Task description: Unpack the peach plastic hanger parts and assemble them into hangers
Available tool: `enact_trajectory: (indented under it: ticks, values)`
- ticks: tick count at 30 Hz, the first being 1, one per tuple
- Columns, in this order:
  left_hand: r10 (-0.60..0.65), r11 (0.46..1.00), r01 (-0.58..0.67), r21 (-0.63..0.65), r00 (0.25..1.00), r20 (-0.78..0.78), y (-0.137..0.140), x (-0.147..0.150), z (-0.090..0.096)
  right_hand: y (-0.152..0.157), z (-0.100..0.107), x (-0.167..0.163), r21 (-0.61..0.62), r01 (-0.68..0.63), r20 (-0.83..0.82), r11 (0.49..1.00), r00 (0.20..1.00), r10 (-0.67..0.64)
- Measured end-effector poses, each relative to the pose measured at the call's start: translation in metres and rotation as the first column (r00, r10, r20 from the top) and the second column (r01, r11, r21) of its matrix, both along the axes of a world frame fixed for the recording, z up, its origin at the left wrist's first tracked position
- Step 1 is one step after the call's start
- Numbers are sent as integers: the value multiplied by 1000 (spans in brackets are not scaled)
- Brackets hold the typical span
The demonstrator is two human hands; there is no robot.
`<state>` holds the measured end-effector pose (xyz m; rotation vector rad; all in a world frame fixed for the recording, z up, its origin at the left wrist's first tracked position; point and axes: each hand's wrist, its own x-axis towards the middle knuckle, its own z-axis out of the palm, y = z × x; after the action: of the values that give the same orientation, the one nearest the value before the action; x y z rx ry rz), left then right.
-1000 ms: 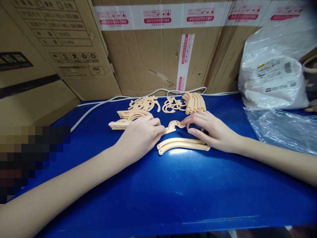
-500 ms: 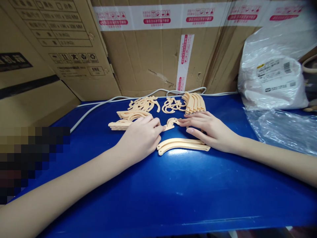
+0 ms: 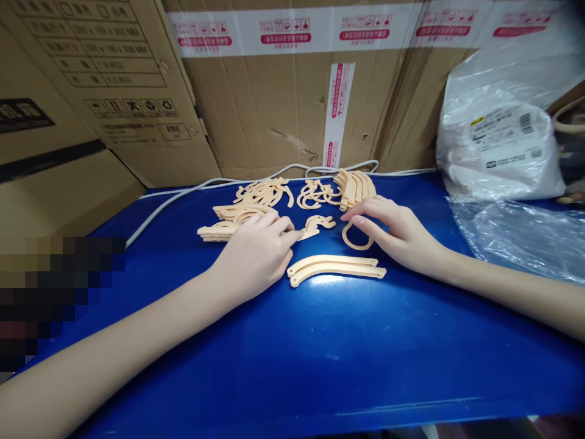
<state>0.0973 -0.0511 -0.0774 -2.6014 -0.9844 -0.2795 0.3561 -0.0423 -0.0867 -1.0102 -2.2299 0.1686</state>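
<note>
My left hand (image 3: 258, 247) has curled fingers, and its forefinger and thumb are at the near end of a small, wavy wooden piece (image 3: 313, 225) lying on the blue table. To its right, my right hand (image 3: 397, 228) is open, thumb and fingers apart. Its fingertips are over a ring-like wooden piece (image 3: 359, 247), partly covered by the hand; I cannot tell whether they touch it. Two long curved wooden strips (image 3: 336, 268) lie side by side in front of both hands. A stack of flat wooden pieces (image 3: 217, 231) sits beyond my left hand, partly hidden by it.
Behind the hands lie a pile of curved wooden pieces (image 3: 262, 192), a smaller pile (image 3: 315, 194) and a row of curved slats (image 3: 354, 188). A white cable (image 3: 171, 204) runs along the back by cardboard boxes (image 3: 274, 110). A plastic-wrapped package (image 3: 503, 146) stands at right.
My right hand has come off the wavy piece and moved slightly right, its thumb and fingers spreading. The ring-like piece now shows below it. My left hand stays at the wavy piece.
</note>
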Motion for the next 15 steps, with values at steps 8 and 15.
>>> enact_trajectory:
  ticks: [8,15]
  values:
    - [-71,997,70,13,995,64,-4,1,5,9,-1,8,89,26,62,996,998,-32]
    - [-251,963,258,-77,964,87,-15,4,7,21,4,20,373,29,347,927,923,-168]
